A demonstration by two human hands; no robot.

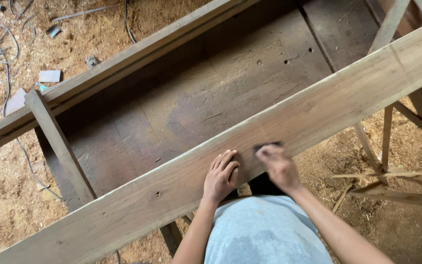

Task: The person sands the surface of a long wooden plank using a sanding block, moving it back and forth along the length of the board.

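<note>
One long wooden plank (318, 105) lies across the frame in front of us, its long axis running from lower left up to upper right above the dark bench top (211, 93) and the sawdust floor (6, 195). We press our left hand (221, 177) flat on it, fingers together, and our right hand (278, 165), blurred, clamps on a small dark block (267, 145) against the face. We judge it best done stroking along the grain while the flat hand pins the board.
</note>
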